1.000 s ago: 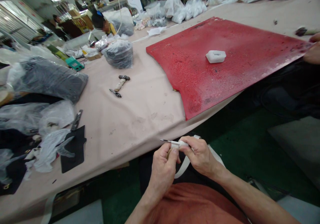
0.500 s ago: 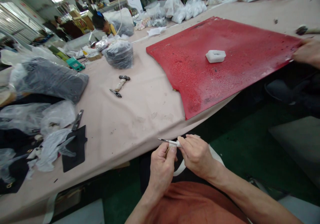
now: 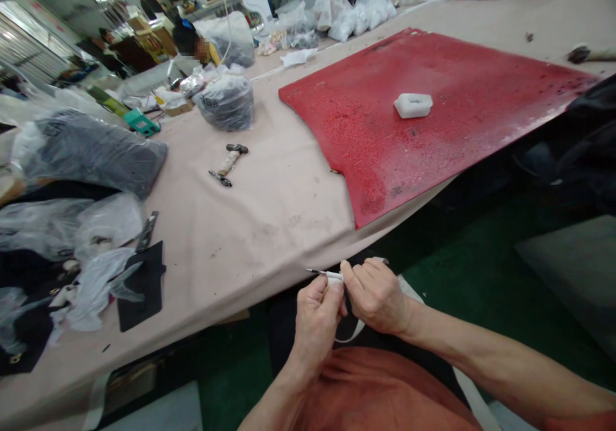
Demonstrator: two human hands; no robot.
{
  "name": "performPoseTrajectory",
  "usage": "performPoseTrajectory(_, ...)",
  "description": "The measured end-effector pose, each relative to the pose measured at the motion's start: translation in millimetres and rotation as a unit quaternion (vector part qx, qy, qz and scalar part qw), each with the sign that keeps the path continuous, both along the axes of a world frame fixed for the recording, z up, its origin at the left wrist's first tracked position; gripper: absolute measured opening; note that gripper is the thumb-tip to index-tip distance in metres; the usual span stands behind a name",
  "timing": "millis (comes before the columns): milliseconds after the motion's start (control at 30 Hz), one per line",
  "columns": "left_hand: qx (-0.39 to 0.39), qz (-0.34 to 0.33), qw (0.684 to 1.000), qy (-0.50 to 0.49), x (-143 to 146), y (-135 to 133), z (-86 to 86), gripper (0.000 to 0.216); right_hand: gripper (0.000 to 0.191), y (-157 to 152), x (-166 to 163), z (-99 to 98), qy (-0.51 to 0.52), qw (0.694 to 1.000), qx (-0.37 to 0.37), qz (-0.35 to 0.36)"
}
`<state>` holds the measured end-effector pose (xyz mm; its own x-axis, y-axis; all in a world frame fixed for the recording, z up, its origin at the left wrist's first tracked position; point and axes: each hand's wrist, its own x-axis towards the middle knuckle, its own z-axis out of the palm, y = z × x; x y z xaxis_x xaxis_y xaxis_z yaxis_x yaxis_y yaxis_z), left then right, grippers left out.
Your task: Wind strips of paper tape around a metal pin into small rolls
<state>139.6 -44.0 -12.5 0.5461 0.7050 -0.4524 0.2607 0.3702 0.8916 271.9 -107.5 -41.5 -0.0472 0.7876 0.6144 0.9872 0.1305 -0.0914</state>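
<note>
Above my lap, at the front edge of the table, my two hands meet. My left hand point(image 3: 320, 306) is closed, pinching a piece of white strap point(image 3: 335, 279) between thumb and fingers. My right hand point(image 3: 378, 293) is closed around the rear end of a thin pointed tool point(image 3: 316, 271) with a dark metal tip and a pale body. That tip sticks out to the left above my left fingertips. A loop of the white band hangs below my hands across dark cloth, and more shows behind my right wrist. My fingers hide the tool's back end.
A red sheet point(image 3: 332, 129) lies on the cloth-covered table point(image 3: 269, 226) with a white block point(image 3: 412, 105) on it. A hammer point(image 3: 231, 156) and a small metal tool point(image 3: 220, 178) lie to its left. Bagged goods point(image 3: 91, 149) and a black panel point(image 3: 144, 290) fill the left side. People sit farther back.
Another person's hand at the right edge has left the red sheet's corner. My left hand has shifted slightly right, and my hands still work close together on the strap and tool.
</note>
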Motion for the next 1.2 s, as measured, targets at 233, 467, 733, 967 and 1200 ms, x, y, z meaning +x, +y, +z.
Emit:
performPoseTrajectory(233,-0.073,0.024,0.997,-0.022,4.4,10.8,9.2,0.048,0.029,6.4,6.8,-0.6,-0.009,0.998,0.035,0.043)
performPoseTrajectory(467,-0.046,0.052,0.995,0.067,-0.3,19.4,-10.5,0.054,0.028,3.3,-4.4,-11.9,0.023,0.998,-0.003,0.061)
performPoseTrajectory(733,0.041,-0.015,0.997,0.066,-13.0,26.0,-11.2,0.057,0.037,9.4,2.0,2.2,0.668,0.618,-0.394,0.129)
performPoseTrajectory(967,0.0,-0.077,0.997,0.007,-13.3,26.7,-8.6,0.054,0.06,11.7,22.2,-3.6,0.749,0.429,-0.465,0.2)
performPoseTrajectory(1200,-0.036,-0.106,0.994,0.008,-21.8,29.7,-7.5,0.052,0.049,7.8,19.5,-13.5,0.799,0.422,-0.389,0.181)
